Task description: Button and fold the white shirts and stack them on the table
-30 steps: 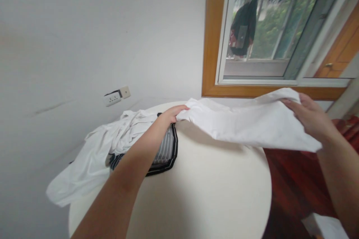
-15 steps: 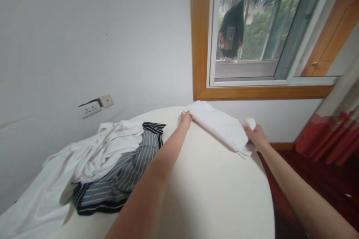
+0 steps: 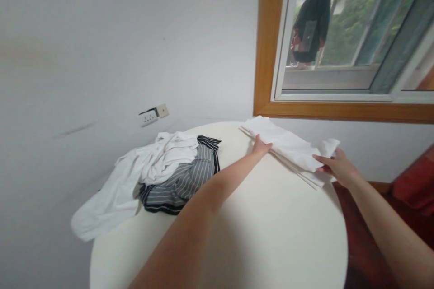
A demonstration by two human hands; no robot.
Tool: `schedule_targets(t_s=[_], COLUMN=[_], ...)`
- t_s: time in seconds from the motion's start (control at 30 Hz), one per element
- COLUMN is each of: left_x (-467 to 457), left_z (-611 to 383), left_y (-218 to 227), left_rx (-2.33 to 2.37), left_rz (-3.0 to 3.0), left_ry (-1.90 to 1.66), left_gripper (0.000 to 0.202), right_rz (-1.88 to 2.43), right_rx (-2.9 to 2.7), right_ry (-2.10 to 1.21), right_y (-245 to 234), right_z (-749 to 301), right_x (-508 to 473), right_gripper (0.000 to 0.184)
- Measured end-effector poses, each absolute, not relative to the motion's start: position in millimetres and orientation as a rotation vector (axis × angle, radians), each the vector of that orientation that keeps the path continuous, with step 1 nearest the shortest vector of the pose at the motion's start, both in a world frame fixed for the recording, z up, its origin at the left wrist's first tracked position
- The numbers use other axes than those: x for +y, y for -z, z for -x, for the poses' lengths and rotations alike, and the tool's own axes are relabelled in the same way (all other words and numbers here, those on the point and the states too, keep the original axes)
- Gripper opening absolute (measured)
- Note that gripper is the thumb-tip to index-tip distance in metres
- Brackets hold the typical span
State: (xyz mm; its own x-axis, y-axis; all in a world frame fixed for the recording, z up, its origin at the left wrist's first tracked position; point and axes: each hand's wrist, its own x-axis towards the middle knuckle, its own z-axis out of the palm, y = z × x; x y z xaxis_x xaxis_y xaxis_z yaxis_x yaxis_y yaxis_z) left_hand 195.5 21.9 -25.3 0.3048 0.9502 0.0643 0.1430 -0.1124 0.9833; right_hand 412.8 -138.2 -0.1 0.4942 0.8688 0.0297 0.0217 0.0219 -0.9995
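A white folded cloth (image 3: 288, 140) lies in flat layers at the far right of a round white table (image 3: 278, 230). My left hand (image 3: 261, 146) is closed on its near edge, left of the middle, with the thumb upward. At the right end, my right hand (image 3: 337, 167) grips a loose, raised part of the same cloth near the table's rim. Some of its fingers are hidden behind the fabric. I cannot tell what kind of garment or linen it is.
Left on the table lie a crumpled white garment (image 3: 127, 189), partly hanging over the edge, and a grey striped garment (image 3: 190, 176) with black borders. Behind are a wall socket (image 3: 148, 118) and a wood-framed window (image 3: 271, 45). A red curtain (image 3: 415, 180) hangs at right.
My left hand has shifted right along the cloth's near edge, away from its left corner. At the right end, the bunched part now stands more spread out. The view has turned left.
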Motion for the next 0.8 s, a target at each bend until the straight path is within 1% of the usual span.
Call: schedule_targets(t_s=[0.07,0.17,0.23,0.3,0.37,0.43,0.47,0.53,0.6,0.63,0.7,0.8], left_x=[2,-41,-73,-100,-114,-116,-115,-110,-107,-106,-106,-106], left_z=[-188,-150,-112,-69,-26,16,37,78,114,130,156,179], left_y=[27,24,16,0,-19,-38,-45,-52,-50,-46,-37,-26], left_rx=[1.063,0.897,0.808,0.803,0.995,1.348,1.572,2.078,2.518,2.661,2.785,2.770], left_rz=[-1.632,-1.884,-2.115,-2.357,-2.556,-2.646,-2.636,-2.498,-2.245,-2.113,-1.903,-1.715], left_ry=[-0.902,-0.809,-0.758,-0.709,-0.761,-0.770,-0.773,-0.820,-0.852,-0.824,-0.724,-0.630], left_gripper=[0.091,0.081,0.077,0.071,0.055,0.039,0.035,0.038,0.051,0.058,0.070,0.089], right_rz=[1.468,1.746,1.949,2.049,2.070,2.080,2.078,2.020,1.883,1.769,1.505,1.163], right_rx=[-0.869,-1.012,-1.149,-1.247,-1.331,-1.467,-1.555,-1.770,-2.003,-2.134,-2.371,-2.546], right_ry=[-0.710,-0.537,-0.275,0.018,0.194,0.264,0.252,0.164,0.042,-0.020,-0.128,-0.158], right_y=[2,11,14,8,-7,-27,-35,-46,-46,-43,-29,-1], right_z=[-419,-431,-434,-427,-404,-366,-343,-293,-243,-219,-178,-134], right_x=[-136,-143,-152,-160,-162,-160,-157,-150,-145,-144,-144,-149], right_gripper=[0.067,0.073,0.077,0.078,0.074,0.070,0.067,0.057,0.047,0.042,0.035,0.041])
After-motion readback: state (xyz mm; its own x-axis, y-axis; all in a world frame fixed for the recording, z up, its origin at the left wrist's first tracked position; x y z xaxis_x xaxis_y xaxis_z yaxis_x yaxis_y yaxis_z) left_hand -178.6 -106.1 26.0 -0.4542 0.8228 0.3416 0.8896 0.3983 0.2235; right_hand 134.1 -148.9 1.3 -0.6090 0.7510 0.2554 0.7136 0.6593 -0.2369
